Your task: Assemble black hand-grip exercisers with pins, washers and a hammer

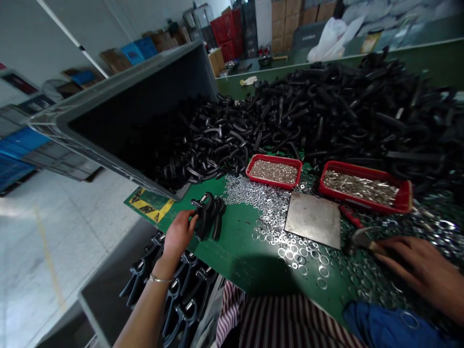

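Note:
My left hand is at the table's left edge, its fingers closed on the end of a black curved handle-like part. A second black part stands close beside it on the green tabletop. On the right, my right hand is closed around the handle of a hammer, whose head points left. The hammer is just right of a flat metal plate, over scattered metal rings. A red-handled tool lies between the plate and a red tray.
Red trays of small metal pins and longer pins stand behind the plate. A tipped grey crate spills black parts into a big heap. Below left, a bin holds more black parts. Blue cloth lies front right.

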Tool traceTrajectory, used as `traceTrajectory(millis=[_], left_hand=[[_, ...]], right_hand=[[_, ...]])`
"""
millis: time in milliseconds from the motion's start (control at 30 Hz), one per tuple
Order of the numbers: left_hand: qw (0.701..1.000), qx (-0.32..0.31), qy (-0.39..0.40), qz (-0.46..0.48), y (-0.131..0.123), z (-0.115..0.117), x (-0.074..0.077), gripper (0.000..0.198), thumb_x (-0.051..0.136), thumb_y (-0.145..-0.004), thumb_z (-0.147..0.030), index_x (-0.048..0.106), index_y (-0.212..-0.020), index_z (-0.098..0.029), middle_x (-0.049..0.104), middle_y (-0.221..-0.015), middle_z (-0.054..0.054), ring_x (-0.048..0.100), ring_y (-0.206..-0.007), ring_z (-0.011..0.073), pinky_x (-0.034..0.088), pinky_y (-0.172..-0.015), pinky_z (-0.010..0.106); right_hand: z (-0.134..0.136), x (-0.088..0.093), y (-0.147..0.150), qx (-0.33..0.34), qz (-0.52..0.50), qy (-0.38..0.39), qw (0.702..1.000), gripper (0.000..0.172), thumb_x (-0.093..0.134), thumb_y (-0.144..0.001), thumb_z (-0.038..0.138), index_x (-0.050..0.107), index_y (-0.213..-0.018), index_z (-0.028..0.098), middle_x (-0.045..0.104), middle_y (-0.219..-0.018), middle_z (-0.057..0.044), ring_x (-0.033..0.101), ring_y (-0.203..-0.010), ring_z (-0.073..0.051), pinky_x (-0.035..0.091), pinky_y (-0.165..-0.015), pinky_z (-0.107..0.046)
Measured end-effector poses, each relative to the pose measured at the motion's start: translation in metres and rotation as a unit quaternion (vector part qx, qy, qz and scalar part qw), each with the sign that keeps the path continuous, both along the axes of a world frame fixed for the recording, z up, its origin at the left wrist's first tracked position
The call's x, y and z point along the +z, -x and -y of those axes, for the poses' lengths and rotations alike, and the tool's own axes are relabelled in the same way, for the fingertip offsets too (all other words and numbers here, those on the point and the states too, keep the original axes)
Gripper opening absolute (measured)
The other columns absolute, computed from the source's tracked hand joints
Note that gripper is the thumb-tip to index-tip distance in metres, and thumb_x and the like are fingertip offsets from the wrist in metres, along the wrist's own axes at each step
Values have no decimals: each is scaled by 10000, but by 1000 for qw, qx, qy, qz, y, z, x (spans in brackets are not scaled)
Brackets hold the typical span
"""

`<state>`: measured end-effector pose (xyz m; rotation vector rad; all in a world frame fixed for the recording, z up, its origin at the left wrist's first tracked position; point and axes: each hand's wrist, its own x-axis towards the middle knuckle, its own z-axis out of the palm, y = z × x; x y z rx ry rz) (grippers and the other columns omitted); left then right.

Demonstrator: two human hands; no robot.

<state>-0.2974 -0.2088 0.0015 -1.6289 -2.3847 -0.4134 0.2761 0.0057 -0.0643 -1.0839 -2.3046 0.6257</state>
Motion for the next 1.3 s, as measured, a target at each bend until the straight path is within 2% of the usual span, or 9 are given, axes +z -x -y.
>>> traceTrajectory(millis=[133, 267, 433, 567, 667, 733, 867, 1000, 1300], left_hand=[[997, -52, -35, -43, -49, -34, -1, 358, 389, -1010, -272, 556, -1301, -146, 625, -1208, 149, 581, -1127, 256, 459, -1000, 407], [980, -114, 111, -116, -105, -69, -19, 351, 364, -956, -92, 648, -1160, -75, 661, -1090, 181, 555, -1147, 308, 433, -962, 442], [947, -110, 184, -240, -109, -98, -40, 385, 309, -926, -37, 691, -959, -15, 660, -974, 205, 538, -1092, 349, 372, -974, 486], [945, -149, 179, -228, -103, -99, -48, 384, 327, -928, -48, 700, -1016, -52, 663, -989, 174, 549, -1039, 337, 365, -969, 491], [949, -212, 153, -177, -116, -88, -59, 440, 341, -921, -40, 643, -1237, -91, 640, -1196, 165, 540, -1104, 323, 376, -975, 477], [949, -250, 141, -129, -126, -82, -69, 482, 338, -906, -24, 605, -1300, -99, 608, -1279, 155, 544, -1114, 296, 397, -977, 445], [961, -255, 104, -27, -133, -88, -81, 418, 342, -937, -113, 603, -1263, -92, 617, -1199, 154, 565, -1090, 268, 427, -996, 400], [968, -234, 87, 40, -129, -104, -81, 405, 324, -991, -315, 629, -1162, -112, 625, -1039, 145, 599, -944, 273, 471, -910, 404], [960, -214, 59, 172, -116, -117, -89, 416, 388, -919, -456, 623, -1068, -146, 616, -1060, 138, 601, -995, 289, 482, -943, 432]], right_hand=[[9, -3, 8, -11, 71, -79, 994, 398, 470, -929, 584, 672, -1137, 310, 662, -1091, -187, 609, -991, -357, 392, -906, -529], [53, 16, 28, -15, 57, -68, 996, 252, 511, -973, 402, 642, -1115, 241, 652, -1116, -125, 594, -1049, -284, 430, -936, -467], [87, 38, 32, 22, 82, -8, 996, 211, 478, -1001, 258, 633, -1141, 226, 661, -1125, -84, 565, -1077, -223, 439, -976, -408], [61, 37, -20, -128, 103, -39, 986, 241, 442, -1010, 283, 637, -1121, 193, 673, -1090, -103, 583, -1035, -227, 450, -953, -393], [23, 35, -71, -311, 188, -19, 932, 278, 417, -998, 256, 643, -1115, 145, 672, -1116, -139, 595, -1074, -237, 447, -960, -365], [1, 36, -99, -376, 230, 2, 897, 296, 412, -972, 207, 656, -1100, 98, 674, -1104, -182, 607, -1069, -262, 446, -943, -373], [-18, 37, -125, -398, 278, 55, 873, 246, 505, -917, 222, 718, -951, 103, 700, -941, -184, 659, -913, -262, 469, -813, -345], [-23, 33, -124, -399, 291, 85, 865, 189, 602, -859, 255, 739, -911, 134, 693, -980, -191, 662, -966, -286, 468, -798, -346], [-26, 32, -128, -387, 122, 107, 908, 324, 546, -884, 260, 658, -1146, 107, 673, -1148, -192, 621, -1067, -275, 455, -940, -382]])
